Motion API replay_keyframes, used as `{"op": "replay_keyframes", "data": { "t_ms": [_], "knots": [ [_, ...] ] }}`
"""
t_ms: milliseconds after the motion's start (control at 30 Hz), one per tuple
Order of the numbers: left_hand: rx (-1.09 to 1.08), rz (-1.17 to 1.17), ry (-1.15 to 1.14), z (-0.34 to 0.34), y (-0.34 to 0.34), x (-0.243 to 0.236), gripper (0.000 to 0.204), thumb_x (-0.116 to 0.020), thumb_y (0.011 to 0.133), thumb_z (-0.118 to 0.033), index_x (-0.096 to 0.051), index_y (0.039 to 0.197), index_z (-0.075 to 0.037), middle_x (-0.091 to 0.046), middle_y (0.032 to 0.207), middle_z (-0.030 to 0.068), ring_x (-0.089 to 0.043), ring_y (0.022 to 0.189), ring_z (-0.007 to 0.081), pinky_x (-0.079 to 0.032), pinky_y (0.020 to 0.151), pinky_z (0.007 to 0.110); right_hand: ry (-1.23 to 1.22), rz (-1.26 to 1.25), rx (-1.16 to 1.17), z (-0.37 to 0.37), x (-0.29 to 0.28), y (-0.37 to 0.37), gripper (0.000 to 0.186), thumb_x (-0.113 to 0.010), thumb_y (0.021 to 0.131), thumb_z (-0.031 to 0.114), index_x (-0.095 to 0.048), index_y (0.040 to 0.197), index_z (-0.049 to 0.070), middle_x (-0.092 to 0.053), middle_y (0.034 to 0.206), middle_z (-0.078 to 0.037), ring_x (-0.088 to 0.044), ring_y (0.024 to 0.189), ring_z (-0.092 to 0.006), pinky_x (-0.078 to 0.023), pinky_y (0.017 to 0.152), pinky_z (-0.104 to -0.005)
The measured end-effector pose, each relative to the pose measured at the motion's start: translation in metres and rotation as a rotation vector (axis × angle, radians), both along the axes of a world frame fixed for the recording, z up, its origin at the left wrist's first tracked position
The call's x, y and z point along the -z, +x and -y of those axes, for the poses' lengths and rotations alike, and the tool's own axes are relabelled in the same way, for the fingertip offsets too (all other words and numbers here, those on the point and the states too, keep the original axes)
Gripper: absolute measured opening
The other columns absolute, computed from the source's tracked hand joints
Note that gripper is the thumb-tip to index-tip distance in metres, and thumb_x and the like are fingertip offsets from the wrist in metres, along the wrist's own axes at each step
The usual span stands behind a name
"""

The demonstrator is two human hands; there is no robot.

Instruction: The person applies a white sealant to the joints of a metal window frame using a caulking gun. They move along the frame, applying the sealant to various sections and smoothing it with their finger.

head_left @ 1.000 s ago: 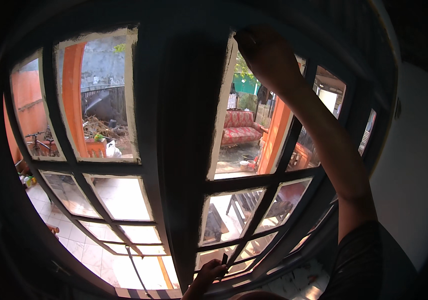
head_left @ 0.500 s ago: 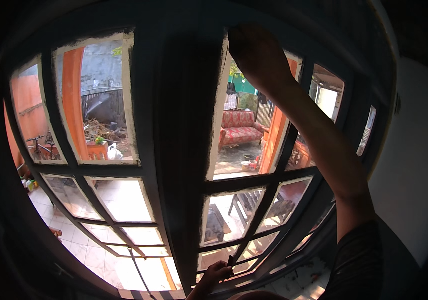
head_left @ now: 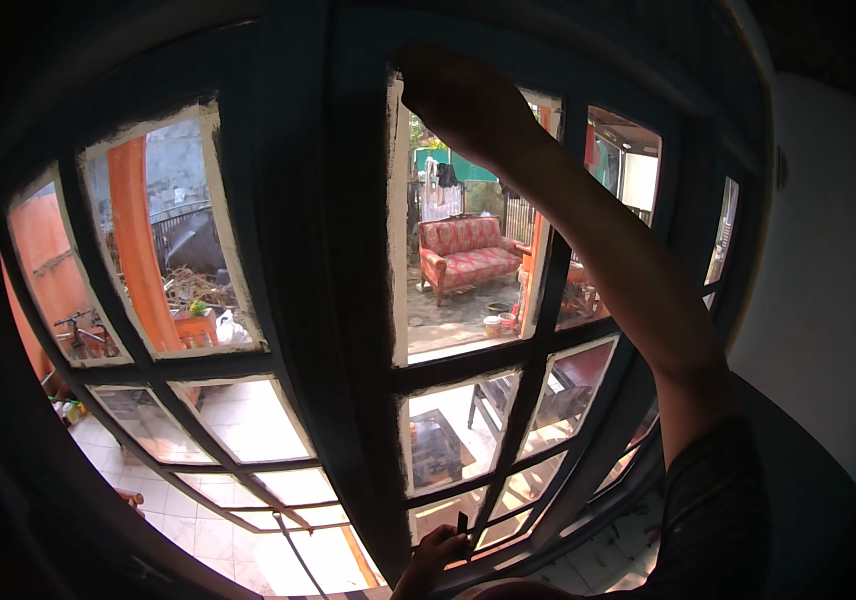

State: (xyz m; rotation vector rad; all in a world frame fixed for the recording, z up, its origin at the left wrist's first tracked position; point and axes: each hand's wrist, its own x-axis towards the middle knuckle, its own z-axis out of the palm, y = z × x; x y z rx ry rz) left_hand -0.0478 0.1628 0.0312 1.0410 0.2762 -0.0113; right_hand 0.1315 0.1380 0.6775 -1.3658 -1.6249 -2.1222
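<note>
My right hand [head_left: 468,105] is raised to the upper left corner of a tall window pane [head_left: 468,320]. Its fingers are bent together against the dark wooden frame [head_left: 348,330]. They lie in deep shadow, so anything in them is hidden. Pale strips [head_left: 401,250] with rough dark edges line this pane and the others nearby. Low in the picture, my left hand [head_left: 440,548] is closed around a small dark flat piece [head_left: 462,522] that sticks up from the fingers, near the lowest panes.
A second window section [head_left: 148,368] with several panes stands at an angle on the left, a thin rod [head_left: 296,550] by its lower edge. At right is a pale wall [head_left: 813,250]. Through the glass show a red patterned sofa [head_left: 468,250], an orange post [head_left: 133,230] and a tiled floor [head_left: 188,520].
The view has turned, so the right-hand panes appear farther left. My right hand stays at the same pane corner, and my left hand still holds the dark piece low down.
</note>
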Motion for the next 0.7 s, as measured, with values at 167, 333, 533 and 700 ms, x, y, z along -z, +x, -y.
{"op": "replay_keyframes", "data": {
  "t_ms": [167,333,533,700],
  "knots": [
    [-0.026,-0.038,0.053,0.0,-0.005,0.001,0.024,-0.073,0.108,-0.017,-0.065,0.121,0.001,-0.074,0.106,0.0117,-0.075,0.099,0.0221,-0.06,0.095,0.038,0.042,-0.006,-0.23,0.012,0.008,0.003,0.021,-0.078,0.1,0.017,-0.07,0.116,0.006,-0.073,0.107,-0.011,-0.076,0.096,-0.0314,-0.062,0.083,-0.0419],
    [-0.003,-0.028,0.024,0.01,-0.004,-0.004,0.024,-0.076,0.106,-0.021,-0.068,0.116,-0.001,-0.074,0.102,0.0078,-0.071,0.093,0.0175,-0.057,0.089,0.034,0.067,-0.102,-0.327,-0.008,0.012,0.008,0.013,-0.078,0.099,0.014,-0.072,0.107,0.005,-0.072,0.104,-0.009,-0.075,0.094,-0.0277,-0.061,0.084,-0.0388],
    [-0.018,-0.027,0.032,0.008,-0.002,0.015,0.025,-0.077,0.105,-0.024,-0.069,0.115,-0.003,-0.073,0.099,0.0051,-0.069,0.091,0.015,-0.056,0.086,0.032,0.089,-0.09,-0.186,-0.013,0.009,0.0,0.006,-0.072,0.097,0.009,-0.068,0.098,0.004,-0.069,0.097,-0.013,-0.073,0.095,-0.0306,-0.06,0.083,-0.0434],
    [-0.019,-0.022,0.013,0.01,-0.006,0.007,0.025,-0.077,0.106,-0.023,-0.069,0.117,-0.002,-0.073,0.101,0.0056,-0.07,0.091,0.015,-0.056,0.086,0.031,0.147,-0.067,-0.003,-0.012,0.009,0.009,0.012,-0.072,0.099,0.017,-0.068,0.1,0.006,-0.071,0.099,-0.013,-0.074,0.089,-0.0335,-0.061,0.08,-0.0473]
  ]
}}
